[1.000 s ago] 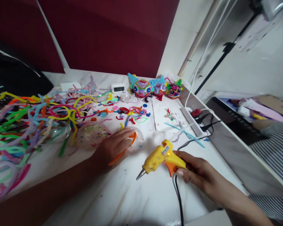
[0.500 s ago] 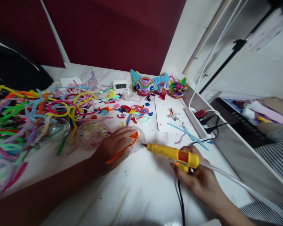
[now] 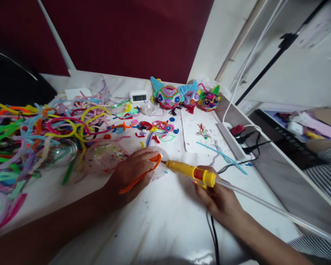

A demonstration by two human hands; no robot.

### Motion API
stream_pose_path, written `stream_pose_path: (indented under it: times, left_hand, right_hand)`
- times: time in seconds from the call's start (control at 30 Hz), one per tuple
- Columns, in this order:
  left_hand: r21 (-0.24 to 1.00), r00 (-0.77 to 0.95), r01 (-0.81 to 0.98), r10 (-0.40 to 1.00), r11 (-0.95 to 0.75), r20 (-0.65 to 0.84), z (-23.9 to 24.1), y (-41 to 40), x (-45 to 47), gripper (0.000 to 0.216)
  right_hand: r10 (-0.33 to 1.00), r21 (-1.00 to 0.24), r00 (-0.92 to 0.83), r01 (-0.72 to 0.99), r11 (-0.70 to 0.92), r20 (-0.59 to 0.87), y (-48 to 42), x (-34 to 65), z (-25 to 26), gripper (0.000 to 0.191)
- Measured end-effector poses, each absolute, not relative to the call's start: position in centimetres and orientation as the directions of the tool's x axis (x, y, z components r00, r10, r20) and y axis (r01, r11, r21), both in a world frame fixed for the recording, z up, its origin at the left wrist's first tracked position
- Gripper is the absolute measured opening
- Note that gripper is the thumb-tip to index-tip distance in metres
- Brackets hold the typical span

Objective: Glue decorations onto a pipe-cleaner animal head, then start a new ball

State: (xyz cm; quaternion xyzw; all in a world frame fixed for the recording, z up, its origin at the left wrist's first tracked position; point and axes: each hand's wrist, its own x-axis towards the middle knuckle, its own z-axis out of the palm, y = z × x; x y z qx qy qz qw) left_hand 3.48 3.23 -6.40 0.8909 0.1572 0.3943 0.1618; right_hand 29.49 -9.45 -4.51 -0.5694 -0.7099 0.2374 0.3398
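My left hand is closed on an orange pipe cleaner, whose front end bends into a loop by the fingertips. Under those fingers lies a clear round plastic piece, partly covered by the hand. In my right hand is a yellow hot glue gun, with a long clear glue stick sticking out of its back. The gun's nozzle points left, at the orange loop; whether it touches cannot be made out. A small orange light glows on the gun.
Tangled pipe cleaners cover the left side. Several decorated animal heads stand at the back by a digital timer. A power strip lies along the right-hand ledge. The gun's black cord runs toward the front edge.
The glue gun has moved left, bringing its nozzle up to the orange loop. My left hand keeps its hold on the pipe cleaner. The view has shifted slightly.
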Motion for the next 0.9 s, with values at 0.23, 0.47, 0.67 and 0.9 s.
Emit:
stream_pose_path:
  times: [0.23,0.47,0.67,0.9]
  left_hand:
    - [0.43,0.636,0.167,0.43,-0.888,0.641,-6.1,3.2,3.6,0.028]
    - [0.432,0.632,0.157,0.427,-0.888,0.647,-6.2,3.3,3.6,0.025]
    - [0.414,0.642,0.148,0.406,-0.898,0.65,-6.3,3.4,3.6,0.03]
    - [0.386,0.628,0.17,0.402,-0.907,0.666,-6.3,3.4,3.6,0.03]
  right_hand:
    - [0.957,-0.648,-0.143,0.709,0.277,0.252,-8.8,28.9,-3.8,0.028]
    - [0.924,-0.549,-0.195,0.756,0.355,0.329,-8.4,28.4,-3.6,0.029]
    - [0.874,-0.471,-0.292,0.753,0.46,0.388,-8.2,28.4,-3.4,0.028]
    - [0.865,-0.483,-0.298,0.733,0.479,0.404,-8.4,28.4,-3.6,0.032]
